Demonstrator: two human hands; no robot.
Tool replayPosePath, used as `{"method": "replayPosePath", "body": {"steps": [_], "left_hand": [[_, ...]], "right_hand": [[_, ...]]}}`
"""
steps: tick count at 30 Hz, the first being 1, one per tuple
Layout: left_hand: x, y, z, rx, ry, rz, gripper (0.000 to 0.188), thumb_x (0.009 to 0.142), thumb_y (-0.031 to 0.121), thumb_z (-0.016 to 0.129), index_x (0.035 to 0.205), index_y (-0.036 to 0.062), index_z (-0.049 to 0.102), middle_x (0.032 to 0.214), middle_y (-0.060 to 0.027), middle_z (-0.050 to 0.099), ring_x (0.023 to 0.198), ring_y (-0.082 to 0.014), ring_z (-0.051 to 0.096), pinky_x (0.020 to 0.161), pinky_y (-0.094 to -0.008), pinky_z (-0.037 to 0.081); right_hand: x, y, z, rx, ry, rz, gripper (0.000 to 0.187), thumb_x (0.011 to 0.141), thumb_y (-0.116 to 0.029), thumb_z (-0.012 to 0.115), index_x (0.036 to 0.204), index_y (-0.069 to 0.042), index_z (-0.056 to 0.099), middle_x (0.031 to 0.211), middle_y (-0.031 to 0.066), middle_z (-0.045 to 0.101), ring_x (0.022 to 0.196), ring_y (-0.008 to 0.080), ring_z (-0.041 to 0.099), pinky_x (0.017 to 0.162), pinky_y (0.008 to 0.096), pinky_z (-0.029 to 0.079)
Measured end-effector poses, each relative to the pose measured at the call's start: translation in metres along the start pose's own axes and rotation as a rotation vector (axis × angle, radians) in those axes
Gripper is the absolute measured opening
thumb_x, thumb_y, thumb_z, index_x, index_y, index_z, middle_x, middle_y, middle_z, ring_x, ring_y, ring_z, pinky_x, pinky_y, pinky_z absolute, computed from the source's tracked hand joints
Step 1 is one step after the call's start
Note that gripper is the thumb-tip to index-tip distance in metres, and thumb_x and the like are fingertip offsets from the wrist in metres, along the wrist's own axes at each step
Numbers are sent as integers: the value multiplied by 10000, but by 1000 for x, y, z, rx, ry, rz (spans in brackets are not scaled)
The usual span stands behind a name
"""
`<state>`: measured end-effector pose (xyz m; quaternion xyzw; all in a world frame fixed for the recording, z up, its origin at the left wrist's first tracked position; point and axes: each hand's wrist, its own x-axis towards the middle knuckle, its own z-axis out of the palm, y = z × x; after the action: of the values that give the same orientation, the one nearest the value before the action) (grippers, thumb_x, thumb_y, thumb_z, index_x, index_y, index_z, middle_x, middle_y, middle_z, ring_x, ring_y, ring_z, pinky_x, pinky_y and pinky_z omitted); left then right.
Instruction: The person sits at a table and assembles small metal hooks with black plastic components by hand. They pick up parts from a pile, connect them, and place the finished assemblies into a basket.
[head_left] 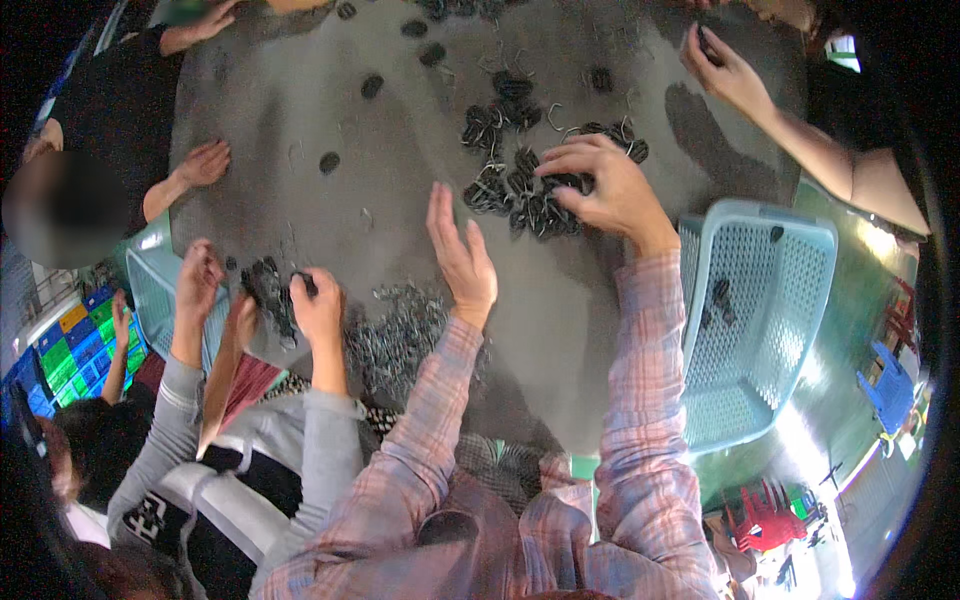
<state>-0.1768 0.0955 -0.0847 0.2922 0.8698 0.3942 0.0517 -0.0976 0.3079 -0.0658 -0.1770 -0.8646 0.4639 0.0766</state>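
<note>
My left hand is held above the grey tabletop with its fingers stretched out and nothing in it. Over a loose heap of black oval pieces with silvery wire hooks, my right hand curls its fingers and thumb round one or more of the dark pieces; its fingers partly hide them. Several more black oval pieces lie farther up the table, some singly. To the left of my left forearm spreads a pile of small shiny metal bits.
A light blue perforated basket stands at the table's right edge, a few dark pieces inside. At my left, a co-worker in grey sleeves handles dark pieces. Other people's hands reach in from the left and upper right.
</note>
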Motion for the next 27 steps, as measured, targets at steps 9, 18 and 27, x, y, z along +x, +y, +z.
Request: {"method": "replayPosePath", "body": {"steps": [9, 18, 27], "left_hand": [[-83, 33, -43, -215, -235, -209, 414, 886, 17, 484, 1299, 25, 453, 1287, -144, 475, 1160, -251, 496, 940, -338, 425], [-114, 49, -37, 216, -336, 5, 558, 687, 78, 754, 1180, 47, 494, 1052, -144, 506, 900, -275, 542, 759, -351, 463], [-99, 60, -39, -423, -618, -520, 151, 781, 81, 679, 910, 16, 636, 786, -35, 641, 689, -90, 578, 609, -238, 457]], "right_hand": [[-146, -59, 26, 130, 516, 477, 156, 829, -59, 597, 957, -17, 675, 899, 128, 671, 833, 251, 655, 753, 315, 491], [-167, -76, 81, -189, 528, 421, 256, 780, -188, 678, 1006, -70, 652, 884, 115, 614, 855, 283, 608, 746, 362, 507], [-196, -69, 48, 463, 424, 654, 154, 741, -193, 726, 789, -54, 682, 679, 87, 633, 561, 191, 589, 550, 308, 464]]}}
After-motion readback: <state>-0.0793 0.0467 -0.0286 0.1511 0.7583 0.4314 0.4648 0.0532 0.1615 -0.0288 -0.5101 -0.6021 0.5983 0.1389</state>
